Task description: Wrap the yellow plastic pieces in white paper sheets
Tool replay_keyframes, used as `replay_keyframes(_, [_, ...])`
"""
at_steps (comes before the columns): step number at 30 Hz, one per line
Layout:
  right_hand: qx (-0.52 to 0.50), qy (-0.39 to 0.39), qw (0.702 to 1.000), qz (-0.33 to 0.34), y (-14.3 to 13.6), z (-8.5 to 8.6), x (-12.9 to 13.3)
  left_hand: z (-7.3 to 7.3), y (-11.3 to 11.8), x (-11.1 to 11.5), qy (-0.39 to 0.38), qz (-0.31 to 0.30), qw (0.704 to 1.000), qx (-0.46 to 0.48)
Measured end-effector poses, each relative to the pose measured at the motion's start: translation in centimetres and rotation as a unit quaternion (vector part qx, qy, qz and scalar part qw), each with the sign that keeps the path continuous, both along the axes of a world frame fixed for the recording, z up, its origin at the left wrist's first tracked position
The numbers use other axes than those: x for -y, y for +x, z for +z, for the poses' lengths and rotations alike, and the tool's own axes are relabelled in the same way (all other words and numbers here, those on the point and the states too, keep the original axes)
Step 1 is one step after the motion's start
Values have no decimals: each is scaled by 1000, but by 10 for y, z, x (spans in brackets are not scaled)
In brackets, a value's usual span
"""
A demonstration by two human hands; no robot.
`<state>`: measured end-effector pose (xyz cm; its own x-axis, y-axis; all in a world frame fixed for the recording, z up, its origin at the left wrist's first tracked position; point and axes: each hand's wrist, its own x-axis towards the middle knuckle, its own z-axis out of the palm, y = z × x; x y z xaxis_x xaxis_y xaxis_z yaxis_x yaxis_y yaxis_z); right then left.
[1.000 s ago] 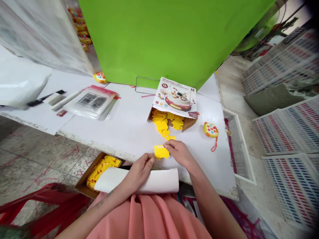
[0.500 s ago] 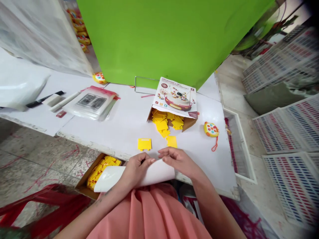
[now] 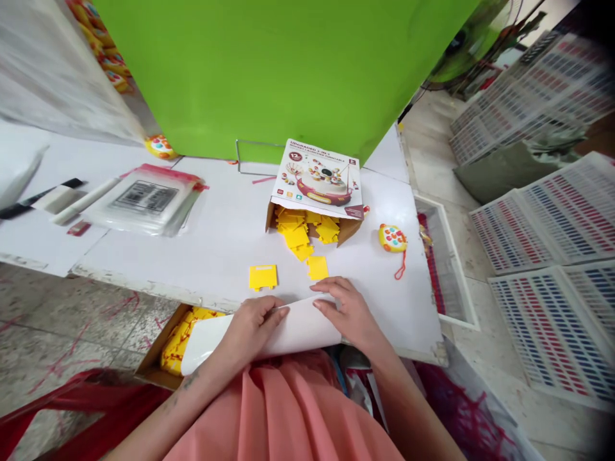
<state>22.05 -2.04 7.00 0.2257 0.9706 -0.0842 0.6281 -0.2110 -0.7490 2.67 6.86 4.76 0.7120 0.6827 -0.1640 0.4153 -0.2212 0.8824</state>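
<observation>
Both hands grip the curled white sheet (image 3: 293, 330) at near edge of surface (image 3: 225, 224): left hand (image 3: 250, 326) w/ fingers pinching, right hand (image 3: 348, 310) on top. Yellow card (image 3: 262, 276) lies just beyond.

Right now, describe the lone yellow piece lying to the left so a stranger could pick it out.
Start at the open cardboard box spilling yellow pieces onto the white table. Nearer the table's front edge, just beyond the left hand, lies the lone yellow piece. It lies apart from the pile, left of another loose one.
</observation>
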Motion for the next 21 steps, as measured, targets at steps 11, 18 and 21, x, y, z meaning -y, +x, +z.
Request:
replay_keyframes(11, [252,106,961,45,-25,-14,5,3,2,0,-45,21,998,-23])
replay_keyframes(18, [144,99,985,16,-27,-16,3,-2,4,-1,0,-10,999,-46])
replay_keyframes(21, [126,109,986,-7,-9,-19,-5,-3,5,-1,19,-29,998,-61])
